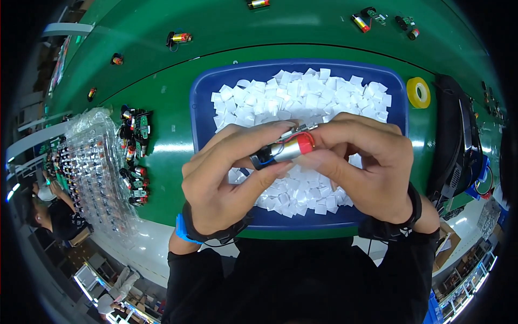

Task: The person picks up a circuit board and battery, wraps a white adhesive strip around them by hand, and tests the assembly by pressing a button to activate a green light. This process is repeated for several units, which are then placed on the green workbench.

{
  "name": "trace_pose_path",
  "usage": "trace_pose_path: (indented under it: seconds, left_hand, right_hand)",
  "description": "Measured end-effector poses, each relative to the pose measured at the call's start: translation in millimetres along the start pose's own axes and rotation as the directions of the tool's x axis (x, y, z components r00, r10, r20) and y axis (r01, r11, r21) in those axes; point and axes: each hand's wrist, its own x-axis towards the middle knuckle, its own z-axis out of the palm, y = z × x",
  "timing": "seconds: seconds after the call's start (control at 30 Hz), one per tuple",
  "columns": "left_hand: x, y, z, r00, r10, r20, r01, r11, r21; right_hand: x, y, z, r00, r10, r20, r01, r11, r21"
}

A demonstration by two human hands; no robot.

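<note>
The left hand (218, 175) and right hand (375, 156) are close together over a blue tray (200, 100), both clamped on one battery (286, 150): the left fingers and thumb pinch near its dark end, the right ones its red end. White squares (302, 97) fill much of the tray, which sits on the green surface (167, 181). Tape (413, 93) lies just right of it, near a black bag (447, 140), while more batteries (141, 171) lie left, beside clear plastic (105, 173).
</note>
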Motion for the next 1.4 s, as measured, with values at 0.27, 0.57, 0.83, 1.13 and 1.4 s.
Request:
trace_pose_path:
  seconds: [0.27,0.57,0.83,1.13,1.4]
  left_hand:
    - [-4,-2,10,0.989,-0.133,-0.072,0.127,0.989,-0.078]
    - [38,15,-1,0.926,-0.376,0.018,0.376,0.922,-0.097]
    - [174,-160,-178,0.805,-0.574,0.147,0.389,0.699,0.6]
    - [262,-222,-111,0.947,0.06,0.316,-0.296,0.545,0.785]
    - [228,-161,-75,0.972,-0.054,0.228,-0.13,0.687,0.715]
  right_hand:
    - [0,2,2,0.971,0.236,0.021,-0.237,0.97,0.055]
    - [1,-4,-15,0.975,0.21,0.072,-0.213,0.977,0.031]
    - [-18,-59,-5,0.962,-0.129,0.242,-0.2,0.275,0.94]
    - [-21,-68,-28,0.937,-0.216,0.275,-0.251,0.13,0.959]
    - [-12,-58,-3,0.955,-0.215,0.204,-0.149,0.249,0.957]
